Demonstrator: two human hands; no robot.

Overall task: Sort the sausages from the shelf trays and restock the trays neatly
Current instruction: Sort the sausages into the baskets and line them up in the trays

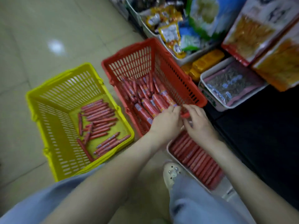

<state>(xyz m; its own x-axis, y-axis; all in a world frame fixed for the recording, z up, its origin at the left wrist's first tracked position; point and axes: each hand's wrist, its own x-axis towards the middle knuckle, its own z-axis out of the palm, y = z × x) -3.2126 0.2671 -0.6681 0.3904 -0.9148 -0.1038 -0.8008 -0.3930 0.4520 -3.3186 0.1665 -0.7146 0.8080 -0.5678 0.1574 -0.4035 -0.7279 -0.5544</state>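
A red basket (129, 62) on the floor holds thick and medium red sausages (145, 91). Beside it, a yellow basket (64, 88) contains several thin sausages (100, 113) lying loose. A white tray (226, 194) near my feet carries thin sausages (195, 157) packed in a neat row. My left hand (166, 123) reaches into the red basket's near corner, fingers curled round a thick sausage (159, 102). My right hand (199, 125) meets it fingertip to fingertip over the basket's near rim; blur hides whether it holds anything.
Shelf bins to the right hold snack packets (169, 33), yellow packs (205, 62) and a white tray of dark seed bags (229, 84). Large orange snack bags (252, 33) stand above. My shoe (171, 173) and trouser legs sit between the yellow basket and the tray. Tiled floor lies to the left.
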